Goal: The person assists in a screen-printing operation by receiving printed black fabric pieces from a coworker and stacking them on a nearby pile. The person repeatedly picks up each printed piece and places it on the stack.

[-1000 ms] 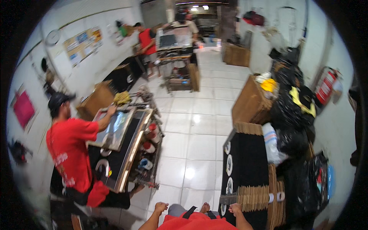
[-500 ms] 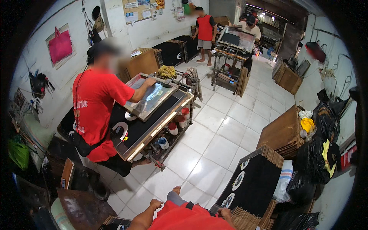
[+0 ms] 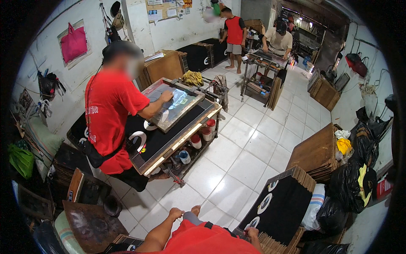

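My left hand point(image 3: 176, 213) hangs beside my grey-clad knee, its fingers curled together and nothing visible in them. On the other side, my right hand point(image 3: 252, 232) is closed at the near-left edge of a stack of boards point(image 3: 277, 207). What it grips, if anything, is too small to make out. Black fabric with white round prints covers the top board. Ahead on the left, a person in a red shirt point(image 3: 113, 103) rests a hand on a framed printing screen point(image 3: 179, 111), which lies over black printed fabric on a table point(image 3: 182, 146).
Paint tubs point(image 3: 196, 141) stand on the shelf under that table. Brown boards point(image 3: 313, 148) and black plastic bags point(image 3: 351, 186) line the right wall. Farther back, two people work near a second table point(image 3: 262, 63). A rusty-brown panel point(image 3: 91, 226) lies at lower left.
The whole view has shifted slightly. At the far table, the raised screen frame has come down, and the person behind it now shows more fully. My left forearm reaches farther forward.
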Motion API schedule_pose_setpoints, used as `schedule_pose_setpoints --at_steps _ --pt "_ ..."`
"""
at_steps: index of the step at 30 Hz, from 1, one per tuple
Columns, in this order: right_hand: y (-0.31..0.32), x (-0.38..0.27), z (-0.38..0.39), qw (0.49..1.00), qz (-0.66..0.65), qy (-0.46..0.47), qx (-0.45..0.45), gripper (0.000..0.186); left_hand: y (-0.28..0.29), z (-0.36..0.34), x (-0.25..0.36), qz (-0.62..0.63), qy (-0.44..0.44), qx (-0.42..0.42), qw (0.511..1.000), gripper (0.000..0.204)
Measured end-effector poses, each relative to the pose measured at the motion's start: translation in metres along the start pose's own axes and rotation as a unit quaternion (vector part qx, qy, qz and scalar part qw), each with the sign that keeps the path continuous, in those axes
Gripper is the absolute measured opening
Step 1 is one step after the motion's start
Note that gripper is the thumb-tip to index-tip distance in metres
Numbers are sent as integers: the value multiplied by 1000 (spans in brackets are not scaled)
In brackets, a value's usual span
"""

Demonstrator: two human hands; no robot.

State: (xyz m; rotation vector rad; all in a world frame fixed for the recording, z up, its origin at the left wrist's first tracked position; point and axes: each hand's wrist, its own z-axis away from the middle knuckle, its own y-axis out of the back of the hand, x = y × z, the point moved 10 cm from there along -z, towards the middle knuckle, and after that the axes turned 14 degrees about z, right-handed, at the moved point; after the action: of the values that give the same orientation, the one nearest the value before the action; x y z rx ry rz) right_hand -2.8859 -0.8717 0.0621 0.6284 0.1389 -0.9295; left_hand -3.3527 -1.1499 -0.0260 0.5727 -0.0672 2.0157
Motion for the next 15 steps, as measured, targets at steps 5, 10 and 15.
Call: schedule_pose_setpoints --at_steps 5,10,15 --pt "-7 5 -3 991 128 20 -27 13 -1 8 2 22 0 3 1000 32" --pt "-13 21 16 972 231 1 -27 20 -9 33 -7 1 13 -1 1000 31" --pt "-11 24 25 961 269 60 -28 25 -6 54 -27 -14 39 18 999 31"
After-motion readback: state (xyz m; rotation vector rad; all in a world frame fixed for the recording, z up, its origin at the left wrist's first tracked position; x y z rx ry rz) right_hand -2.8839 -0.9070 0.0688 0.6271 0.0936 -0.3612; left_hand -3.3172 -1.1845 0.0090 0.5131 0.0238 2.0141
